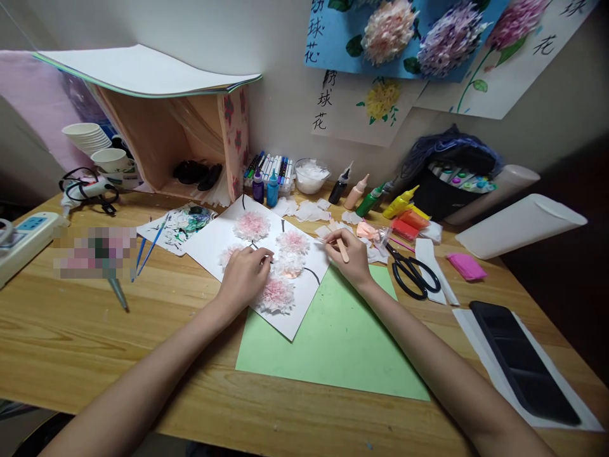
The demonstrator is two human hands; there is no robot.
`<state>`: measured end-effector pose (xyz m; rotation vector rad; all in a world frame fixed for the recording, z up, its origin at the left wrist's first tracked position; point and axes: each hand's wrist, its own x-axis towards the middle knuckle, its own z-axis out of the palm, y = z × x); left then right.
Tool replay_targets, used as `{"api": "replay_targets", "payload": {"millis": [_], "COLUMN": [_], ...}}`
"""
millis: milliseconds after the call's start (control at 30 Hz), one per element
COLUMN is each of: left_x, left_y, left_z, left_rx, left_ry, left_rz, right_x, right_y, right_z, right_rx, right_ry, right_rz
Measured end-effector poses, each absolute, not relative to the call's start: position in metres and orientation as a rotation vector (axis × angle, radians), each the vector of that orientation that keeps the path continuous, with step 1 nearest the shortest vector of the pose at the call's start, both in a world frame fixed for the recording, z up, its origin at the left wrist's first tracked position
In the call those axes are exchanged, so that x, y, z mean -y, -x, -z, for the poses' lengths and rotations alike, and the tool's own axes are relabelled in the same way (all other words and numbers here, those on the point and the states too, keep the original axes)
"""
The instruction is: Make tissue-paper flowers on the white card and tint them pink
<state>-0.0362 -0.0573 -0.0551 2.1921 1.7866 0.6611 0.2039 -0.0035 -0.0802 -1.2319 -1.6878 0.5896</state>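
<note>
A white sheet (pixel 299 317) lies tilted on a green sheet (pixel 342 336), with pink and white tissue-paper flowers (pixel 278 295) and short dark curved lines on it. My left hand (pixel 243 276) rests over the sheet's middle, its fingers curled in among the flowers; what the fingertips hold, if anything, is hidden. At the sheet's right edge, my right hand (pixel 351 254) is closed round a wooden craft stick (pixel 342 251). Scraps of white tissue paper (pixel 311 211) and a peach piece (pixel 368 230) lie just beyond that hand.
Black scissors (pixel 413 273) lie to the right, near a dark tray (pixel 523 362). Paint bottles (pixel 370 202), a bowl of white paste (pixel 311 176) and markers (pixel 271 166) line the back. Paintbrushes (pixel 151 247) and a power strip (pixel 31 238) are on the left.
</note>
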Motion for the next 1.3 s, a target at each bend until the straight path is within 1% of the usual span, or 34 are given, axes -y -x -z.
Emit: {"api": "replay_targets", "payload": {"millis": [100,200,300,433,500,600,867,1300], "left_x": [0.06,0.065,0.068,0.067,0.066,0.065,0.065,0.062], "left_y": [0.035,0.033,0.029,0.026,0.025,0.026,0.026,0.03], "left_z": [0.05,0.043,0.04,0.043,0.046,0.049,0.053,0.049], "left_rx": [-1.745,-1.586,-1.394,-1.334,-1.356,-1.428,-1.539,-1.658], "left_ry": [-2.192,-2.171,-2.045,-1.863,-1.814,-1.767,-1.701,-1.919], "left_rz": [-0.807,-0.958,-0.959,-0.914,-0.898,-0.867,-0.808,-0.776], "right_x": [0.018,0.033,0.045,0.053,0.055,0.059,0.068,0.062], "right_y": [-0.195,-0.182,-0.171,-0.165,-0.165,-0.167,-0.176,-0.17], "right_z": [0.072,0.069,0.071,0.073,0.074,0.073,0.074,0.076], "right_rx": [1.597,1.537,1.505,1.492,1.505,1.53,1.839,2.026], "right_ry": [1.091,1.026,0.952,0.907,0.935,0.956,0.709,0.699], "right_rz": [-0.837,-1.051,-1.212,-1.302,-1.274,-1.133,-0.77,-0.709]}}
